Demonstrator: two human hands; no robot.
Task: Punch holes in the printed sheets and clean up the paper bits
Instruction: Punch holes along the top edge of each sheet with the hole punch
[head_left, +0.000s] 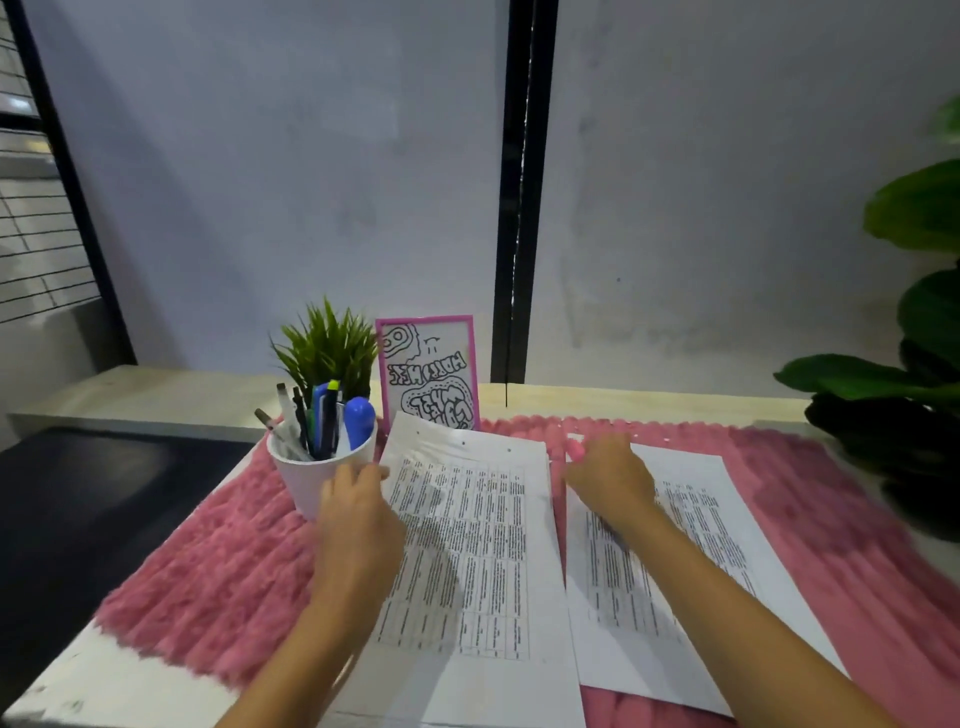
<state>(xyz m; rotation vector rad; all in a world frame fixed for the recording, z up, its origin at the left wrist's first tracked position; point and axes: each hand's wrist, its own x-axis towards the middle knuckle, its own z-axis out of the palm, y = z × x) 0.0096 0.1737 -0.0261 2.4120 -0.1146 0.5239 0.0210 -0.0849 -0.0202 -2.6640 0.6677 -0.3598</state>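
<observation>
Punched sheets lie on the pink mat, second stack just beside. Left hand at their left edge, right hand at second stack's top. Too blurred to tell either grip. Square the edges before punching.

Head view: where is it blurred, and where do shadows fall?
In the head view, motion blur smears the right hand, the right sheet and the pink mat at right; the pen cup looks sharper; the left hand casts shadows on the left sheet.
</observation>
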